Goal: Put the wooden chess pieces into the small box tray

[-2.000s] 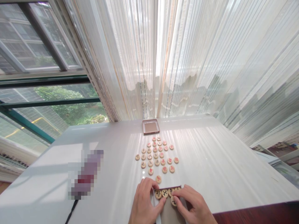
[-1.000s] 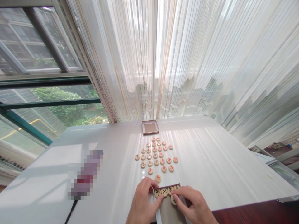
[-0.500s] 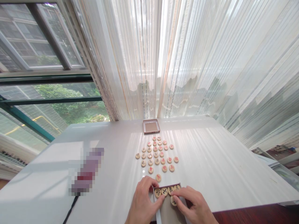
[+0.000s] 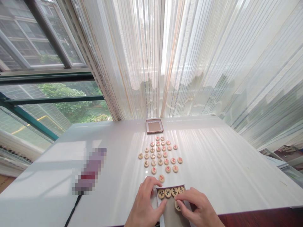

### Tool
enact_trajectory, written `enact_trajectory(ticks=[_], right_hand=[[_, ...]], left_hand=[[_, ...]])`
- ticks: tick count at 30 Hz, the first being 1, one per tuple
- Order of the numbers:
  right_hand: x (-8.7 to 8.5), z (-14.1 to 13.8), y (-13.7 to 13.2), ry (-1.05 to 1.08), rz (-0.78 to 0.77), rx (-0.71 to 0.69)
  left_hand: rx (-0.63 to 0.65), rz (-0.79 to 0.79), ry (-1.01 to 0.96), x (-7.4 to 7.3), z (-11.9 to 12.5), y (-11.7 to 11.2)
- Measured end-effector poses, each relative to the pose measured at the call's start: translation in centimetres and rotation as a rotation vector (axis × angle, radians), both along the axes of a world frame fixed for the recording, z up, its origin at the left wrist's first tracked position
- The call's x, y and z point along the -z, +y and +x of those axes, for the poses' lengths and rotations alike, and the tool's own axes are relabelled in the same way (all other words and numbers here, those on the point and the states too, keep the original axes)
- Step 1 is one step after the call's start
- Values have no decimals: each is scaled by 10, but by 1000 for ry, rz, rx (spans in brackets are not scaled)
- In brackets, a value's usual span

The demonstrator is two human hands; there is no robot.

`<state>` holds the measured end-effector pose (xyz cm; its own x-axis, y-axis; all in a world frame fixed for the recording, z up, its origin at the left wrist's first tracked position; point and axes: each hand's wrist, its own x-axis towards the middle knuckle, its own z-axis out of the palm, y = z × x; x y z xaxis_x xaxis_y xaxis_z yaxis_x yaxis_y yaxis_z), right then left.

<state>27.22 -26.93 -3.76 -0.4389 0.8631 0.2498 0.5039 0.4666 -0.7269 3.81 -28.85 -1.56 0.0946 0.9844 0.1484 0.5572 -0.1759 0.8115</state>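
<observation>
A shallow brown box (image 4: 169, 212) lies at the near table edge with a row of round wooden chess discs (image 4: 170, 192) along its far wall. My left hand (image 4: 144, 203) clasps the box's left wall, thumb inside, fingers curled round the outside. My right hand (image 4: 199, 209) pinches one disc (image 4: 177, 205) lying in the box just below the row. Several loose discs (image 4: 160, 154), marked red or black, lie spread on the white table (image 4: 224, 170) beyond the box; the nearest one (image 4: 161, 178) sits just past my left fingers.
A small brown lid or tray (image 4: 154, 125) lies at the far side by the sheer curtain (image 4: 189, 56). A pixelated purple object (image 4: 90, 170) with a black cable (image 4: 73, 209) lies at the left. A window (image 4: 42, 63) is at the left.
Both hands have stayed at the box. The view has shifted slightly, so the table contents appear a little higher and to the right.
</observation>
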Motion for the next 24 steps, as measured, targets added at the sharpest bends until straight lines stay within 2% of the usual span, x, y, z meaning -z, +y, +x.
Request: enact_trajectory(ticks=[6,12,18,24], right_hand=[[8,0,0,5,71,38],[3,0,1,11,64,45],[5,1,2,19,59,49],[7,0,1,54,49,84]], left_hand=[[-35,-16,36,3,7,2],[-85,-63,20,3,12,5],[-145,-26,5,7,15,6],[-83,39,-34,14,9,4]])
